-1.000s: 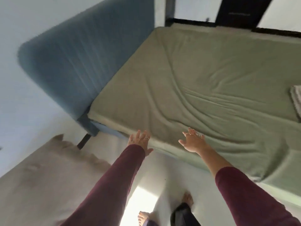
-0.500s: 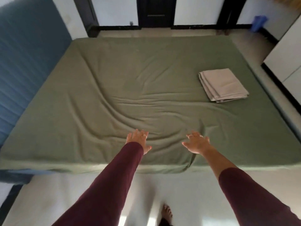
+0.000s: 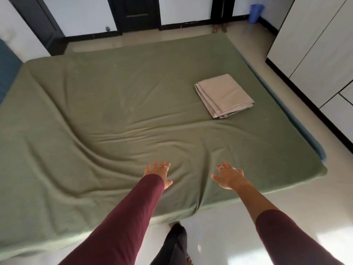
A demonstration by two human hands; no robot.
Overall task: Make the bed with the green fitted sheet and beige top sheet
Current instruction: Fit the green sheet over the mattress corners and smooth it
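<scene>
I see the green fitted sheet (image 3: 118, 104) spread over the whole mattress, its near edge hanging down over the side closest to me. The cloth is creased: long folds run across its middle and bunch toward the near edge. The folded beige top sheet (image 3: 224, 95) lies on the green fitted sheet, toward the far right part of it, well apart from both hands and touching nothing else.

My left hand (image 3: 159, 174) reaches out over the near part of the green fitted sheet, fingers straight and spread, gripping nothing; I cannot tell whether the palm actually touches the cloth. My right hand (image 3: 228, 176) is just beside it to the right, also over the near part of the sheet, fingers splayed and relaxed, holding nothing. Rings show on both hands. Both arms wear maroon sleeves (image 3: 122, 226); the right one is pushed up the forearm.

Beyond the far edge of the green fitted sheet stands a dark door (image 3: 137, 14) in a white wall. To the right of the sheet are white cabinet doors (image 3: 317, 44), and past its far right corner a blue bin (image 3: 256, 13). Near that corner, 2 bare feet (image 3: 219, 28) of another person stand on the floor. A blue headboard (image 3: 7, 73) sits at the sheet's left end.
</scene>
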